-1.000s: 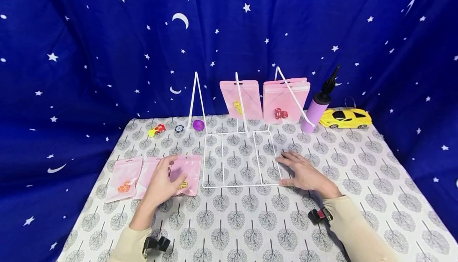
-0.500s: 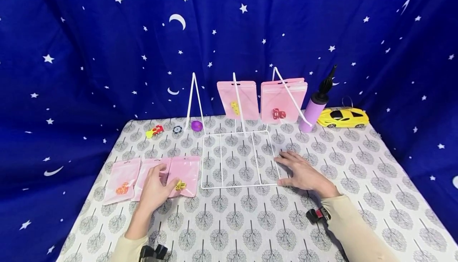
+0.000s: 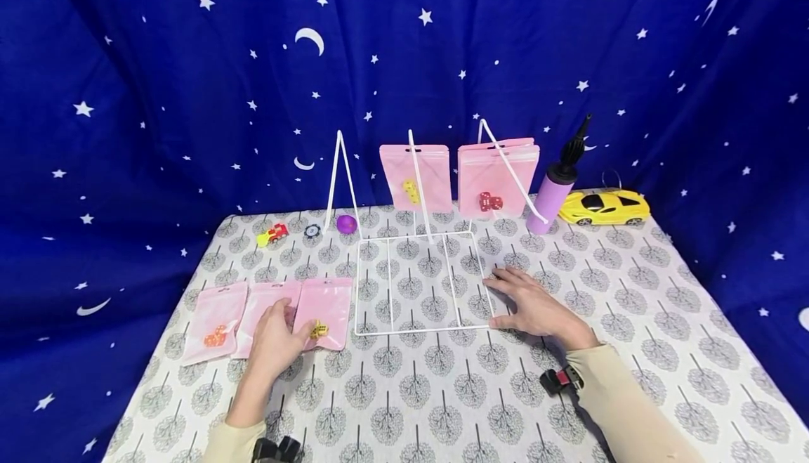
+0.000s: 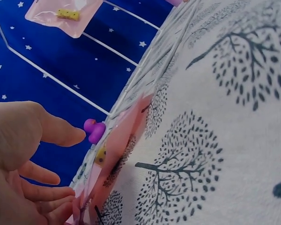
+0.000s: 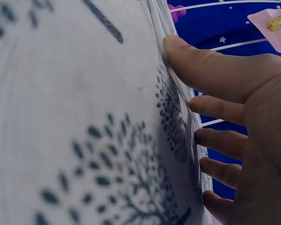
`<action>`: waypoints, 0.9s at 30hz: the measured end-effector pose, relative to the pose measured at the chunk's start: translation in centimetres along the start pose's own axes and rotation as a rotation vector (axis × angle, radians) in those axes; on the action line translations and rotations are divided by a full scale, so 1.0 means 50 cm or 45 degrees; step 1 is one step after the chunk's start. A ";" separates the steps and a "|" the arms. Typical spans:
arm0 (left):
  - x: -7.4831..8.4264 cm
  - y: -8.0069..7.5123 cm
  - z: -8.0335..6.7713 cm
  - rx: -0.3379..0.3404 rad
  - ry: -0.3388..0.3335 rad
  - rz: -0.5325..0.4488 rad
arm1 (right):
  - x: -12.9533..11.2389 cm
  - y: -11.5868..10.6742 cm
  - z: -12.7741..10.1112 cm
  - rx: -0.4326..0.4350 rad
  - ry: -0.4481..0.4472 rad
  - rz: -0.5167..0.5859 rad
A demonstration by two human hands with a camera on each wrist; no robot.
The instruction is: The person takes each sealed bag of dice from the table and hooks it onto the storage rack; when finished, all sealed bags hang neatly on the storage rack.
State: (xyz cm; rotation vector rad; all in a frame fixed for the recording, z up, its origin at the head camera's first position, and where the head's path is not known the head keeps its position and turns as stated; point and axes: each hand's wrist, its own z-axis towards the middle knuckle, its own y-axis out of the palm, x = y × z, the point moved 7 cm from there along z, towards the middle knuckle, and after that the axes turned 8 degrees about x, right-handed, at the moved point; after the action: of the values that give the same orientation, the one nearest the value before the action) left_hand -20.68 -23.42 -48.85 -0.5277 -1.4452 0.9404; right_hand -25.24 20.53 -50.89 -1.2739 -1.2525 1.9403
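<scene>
Three pink zip bags lie in a row on the left of the table: a left bag [image 3: 205, 308] with orange dice, a middle bag [image 3: 253, 305], and a right bag [image 3: 329, 298] with yellow dice. My left hand [image 3: 273, 340] is over the middle and right bags, covering part of them. In the left wrist view its thumb is apart from the fingers, and the fingertips [image 4: 68, 194] are right at a bag's edge. The white wire rack [image 3: 411, 333] stands at the centre. My right hand [image 3: 534, 305] rests with spread fingers at the right side of its base.
On the rack hang a pink bag with yellow dice [image 3: 432, 168] and pink bags with red dice [image 3: 505, 175]. Behind stand a purple pump [image 3: 551, 196] and a yellow toy car [image 3: 603, 209]. A purple duck [image 3: 346, 224], a poker chip [image 3: 312, 231] and a small toy vehicle [image 3: 273, 234] sit back left.
My left hand has lowered towards the bags and shifted slightly left, uncovering more of the right bag. My right hand stays in place beside the rack.
</scene>
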 end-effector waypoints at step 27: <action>-0.014 0.037 0.020 -0.060 0.006 0.142 | 0.002 0.003 0.001 -0.006 0.002 0.025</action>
State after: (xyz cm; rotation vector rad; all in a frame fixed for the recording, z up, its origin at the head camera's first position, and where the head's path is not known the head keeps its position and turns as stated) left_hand -21.97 -23.20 -50.63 -0.6502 -1.4485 0.9946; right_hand -25.33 20.52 -51.07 -1.2943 -1.2495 1.9506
